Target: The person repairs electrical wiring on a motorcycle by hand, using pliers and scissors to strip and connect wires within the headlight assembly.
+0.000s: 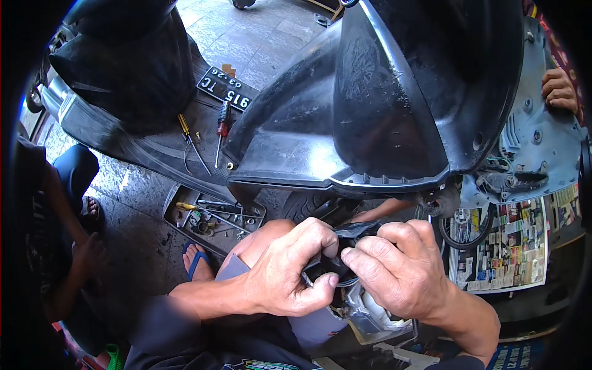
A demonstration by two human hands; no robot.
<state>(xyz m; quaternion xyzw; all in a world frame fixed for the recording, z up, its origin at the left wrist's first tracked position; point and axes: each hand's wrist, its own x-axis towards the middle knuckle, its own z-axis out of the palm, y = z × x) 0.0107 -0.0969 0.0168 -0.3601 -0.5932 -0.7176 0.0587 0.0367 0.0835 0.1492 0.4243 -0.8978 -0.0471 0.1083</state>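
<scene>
Black rubbery stuff is what you have pinched between both hands: your left hand (290,271) and your right hand (398,271) are both closed on the small black part (338,262), thumbs and forefingers pressing in from either side, knuckles almost meeting. It sits right at the middle of the grip, above a silvery housing (370,311) whose details are too hidden to read.

Only the head view is on offer, so judge the risks from it. The piece is small and mostly covered by your fingers; if one thumb eases off while the other pulls, it can spring out and drop past your knee toward the paved floor (142,209), where it would be hard to spot among the clutter. Twisting too hard could tear or kink it.

Just above the grip, the edge of the black scooter panel (370,105) hangs close, so lifting your hands sharply could knock your knuckles against it. Beyond the grip to your left, a tray of tools (213,216) lies on the floor and two screwdrivers (206,135) rest loose on the footboard; a jolt to the scooter could roll them off. Another person's hand (558,89) rests on the grey bodywork (536,142) up to your right, so any shove may shift things under you.
</scene>
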